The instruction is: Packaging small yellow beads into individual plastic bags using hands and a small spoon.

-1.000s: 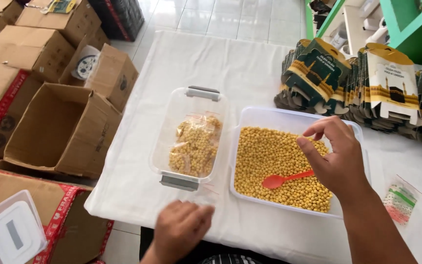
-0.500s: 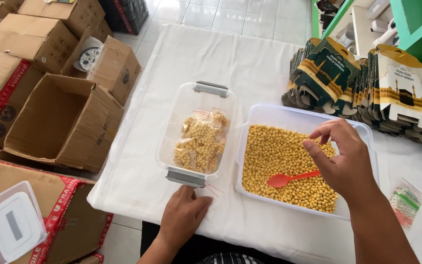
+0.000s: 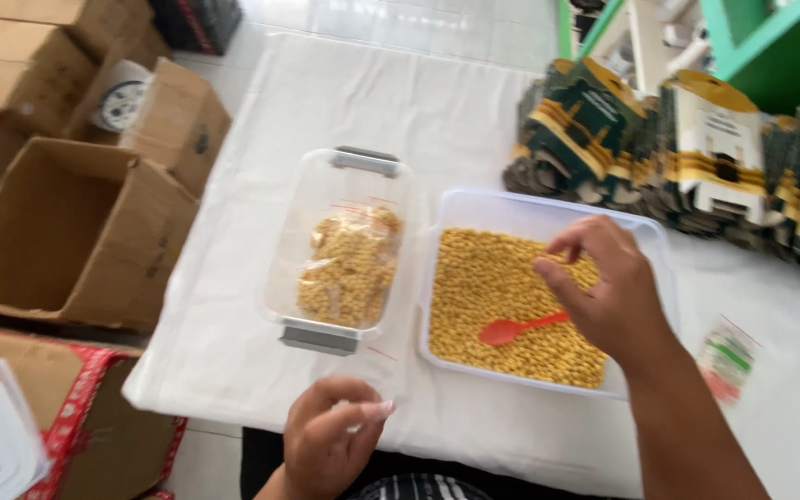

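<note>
Two hands: right hand (image 3: 618,301) fingers apart over beans (image 3: 502,301), empty; left hand (image 3: 326,444) pinch closed, contents unclear. Risk: sleeve-sweep spills tub (image 3: 645,236).

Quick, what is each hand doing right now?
Left hand: curled near the table edge, pinching something small and clear; what, cannot be told.
Right hand: open, empty, over the tub of yellow beans.
</note>
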